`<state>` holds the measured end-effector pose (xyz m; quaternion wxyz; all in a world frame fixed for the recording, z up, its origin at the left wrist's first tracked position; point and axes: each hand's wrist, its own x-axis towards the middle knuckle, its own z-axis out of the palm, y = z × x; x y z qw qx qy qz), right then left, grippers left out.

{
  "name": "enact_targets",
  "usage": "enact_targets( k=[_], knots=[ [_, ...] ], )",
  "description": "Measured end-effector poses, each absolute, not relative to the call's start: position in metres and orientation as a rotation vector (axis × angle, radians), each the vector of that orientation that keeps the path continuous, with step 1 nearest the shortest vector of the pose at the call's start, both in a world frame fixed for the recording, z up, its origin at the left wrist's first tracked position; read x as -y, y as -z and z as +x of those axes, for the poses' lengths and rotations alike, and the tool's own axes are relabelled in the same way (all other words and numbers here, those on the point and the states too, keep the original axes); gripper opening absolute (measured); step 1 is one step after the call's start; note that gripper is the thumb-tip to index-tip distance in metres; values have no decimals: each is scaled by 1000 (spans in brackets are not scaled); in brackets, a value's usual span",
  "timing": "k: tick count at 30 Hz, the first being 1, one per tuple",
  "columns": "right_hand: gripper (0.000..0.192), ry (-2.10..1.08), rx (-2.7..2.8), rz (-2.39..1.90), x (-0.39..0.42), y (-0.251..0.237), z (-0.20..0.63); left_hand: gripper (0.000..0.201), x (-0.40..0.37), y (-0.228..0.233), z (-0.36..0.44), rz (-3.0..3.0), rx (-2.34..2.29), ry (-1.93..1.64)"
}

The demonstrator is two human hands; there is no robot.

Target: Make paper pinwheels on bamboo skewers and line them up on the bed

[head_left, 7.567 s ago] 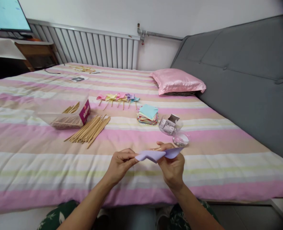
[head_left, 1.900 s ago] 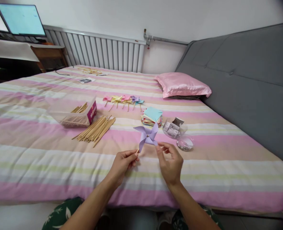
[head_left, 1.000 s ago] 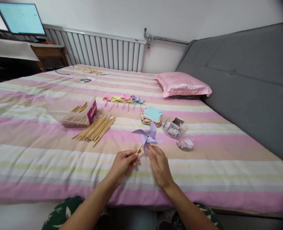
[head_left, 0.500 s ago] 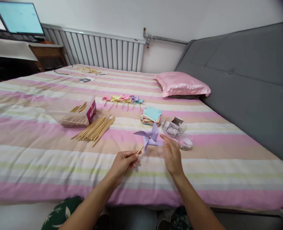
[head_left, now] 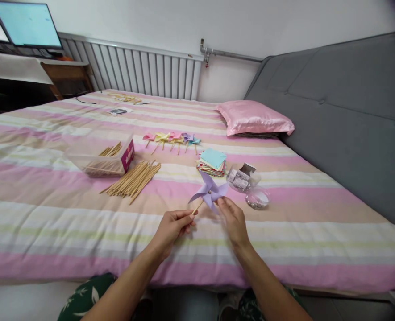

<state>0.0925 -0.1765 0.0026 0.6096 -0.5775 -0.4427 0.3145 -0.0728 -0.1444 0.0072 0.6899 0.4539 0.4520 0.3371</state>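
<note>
My left hand [head_left: 172,225] pinches the lower end of a wooden stick that carries a purple paper pinwheel [head_left: 208,191], held above the striped bedspread [head_left: 50,214]. My right hand [head_left: 232,219] is just below and right of the pinwheel, fingertips touching a lower blade, fingers loosely spread. Behind the pinwheel lie a stack of coloured paper squares [head_left: 212,161] and a loose bundle of wooden sticks [head_left: 132,179].
A row of finished pinwheels [head_left: 172,139] lies farther back. A clear box of sticks [head_left: 101,157] stands at the left. Two clear containers [head_left: 247,183] with small metal parts sit right of the paper. A pink pillow [head_left: 254,118] and grey headboard [head_left: 344,111] are at right.
The folded purple paper has become a pinwheel on a stick. Over the last second my right hand flicked its blades from below and from the right; the blades have turned.
</note>
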Motion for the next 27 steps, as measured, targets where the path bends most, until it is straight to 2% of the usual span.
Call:
enact_targets(
  k=[3, 5, 13, 27],
  knots=[
    [25, -1045, 722, -1126, 172, -2, 93, 31, 145, -7, -72, 1035, -995, -716],
    [26, -1094, 567, -1049, 169, 0, 93, 32, 147, -7, -70, 1046, -981, -686],
    [28, -1024, 346, -1068, 168, -3, 89, 30, 150, -2, -67, 1061, -944, -647],
    [29, -1015, 308, -1080, 167, -2, 85, 31, 151, -6, -66, 1049, -940, -636]
  ],
)
